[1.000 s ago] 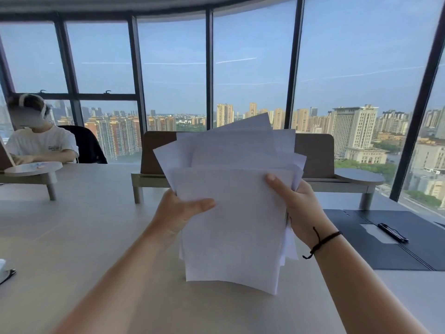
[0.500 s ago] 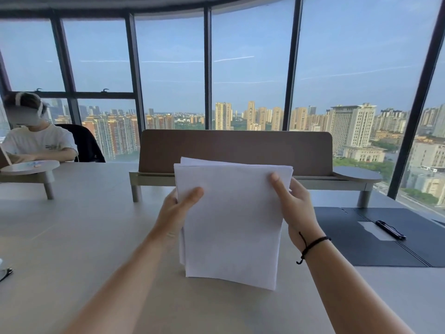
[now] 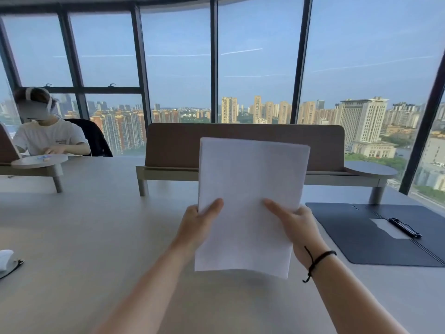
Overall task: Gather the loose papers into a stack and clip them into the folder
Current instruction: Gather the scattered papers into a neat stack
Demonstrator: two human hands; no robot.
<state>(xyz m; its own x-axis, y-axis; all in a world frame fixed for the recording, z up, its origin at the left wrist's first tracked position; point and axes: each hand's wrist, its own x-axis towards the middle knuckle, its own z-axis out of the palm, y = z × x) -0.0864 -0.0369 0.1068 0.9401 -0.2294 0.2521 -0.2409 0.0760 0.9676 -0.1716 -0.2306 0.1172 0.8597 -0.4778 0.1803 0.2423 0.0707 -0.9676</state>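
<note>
papers (image 3: 250, 189): squared stack, upright above desk (image 3: 96, 237), long axis vertical | left hand (image 3: 197, 225): grips left edge | right hand (image 3: 298, 227): grips right edge | folder (image 3: 361, 237): open, flat, to the right

grey table (image 3: 84, 237), brown desk divider (image 3: 173, 145), seated person in white shirt (image 3: 48, 137), tall windows (image 3: 178, 59) over city towers (image 3: 363, 121)

It was a high-rise office: floor-to-ceiling windows (image 3: 178, 68) overlooked city towers, and a long shared table (image 3: 96, 225) carried low desk dividers (image 3: 173, 145), with another person (image 3: 48, 136) seated at its far left corner.
</note>
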